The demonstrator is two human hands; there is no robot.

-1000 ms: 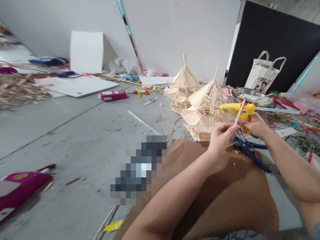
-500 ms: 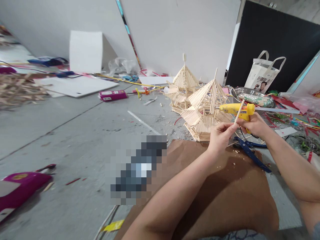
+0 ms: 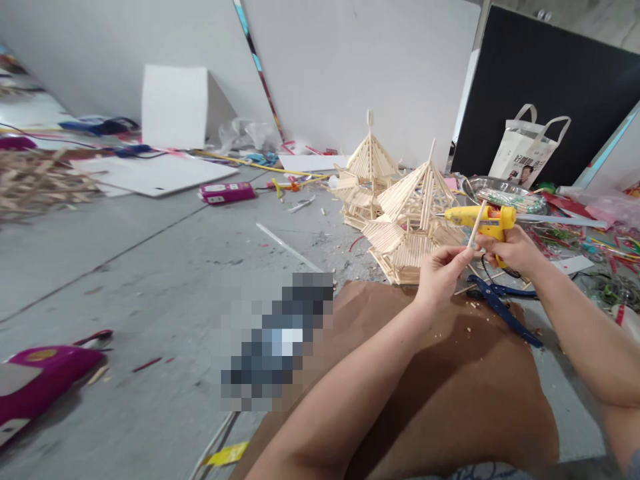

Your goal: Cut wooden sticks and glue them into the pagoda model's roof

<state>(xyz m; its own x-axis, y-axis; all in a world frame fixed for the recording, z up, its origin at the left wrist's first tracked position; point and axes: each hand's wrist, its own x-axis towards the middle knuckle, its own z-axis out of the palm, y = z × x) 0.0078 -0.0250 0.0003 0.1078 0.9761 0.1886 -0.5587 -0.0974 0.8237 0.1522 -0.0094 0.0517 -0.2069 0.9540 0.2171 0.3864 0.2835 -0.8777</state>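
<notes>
Pinched between the fingertips of my left hand [image 3: 445, 270] is a thin wooden stick [image 3: 477, 227], tilted up and slightly to the right. My right hand [image 3: 517, 250] grips a yellow glue gun [image 3: 500, 220] by its handle; the nozzle points left and a clear glue stick [image 3: 560, 219] juts out behind. The wooden stick crosses in front of the gun's barrel. Just beyond the hands stands a pagoda model [image 3: 413, 233] built of wooden sticks, with a pointed roof. A similar stick pagoda [image 3: 370, 160] stands behind it.
Blue-handled pliers [image 3: 500, 307] lie below my right hand, at the edge of a brown sheet [image 3: 450, 400]. A metal bowl [image 3: 467, 190] holds packed sticks. A pixelated object [image 3: 277, 340] lies left of the sheet. Magenta devices [image 3: 227, 193] rest on the grey floor. Scraps crowd the right side.
My right hand has shifted the glue gun slightly to the right. The wooden stick in my left hand has tipped a little, its top moving left and down.
</notes>
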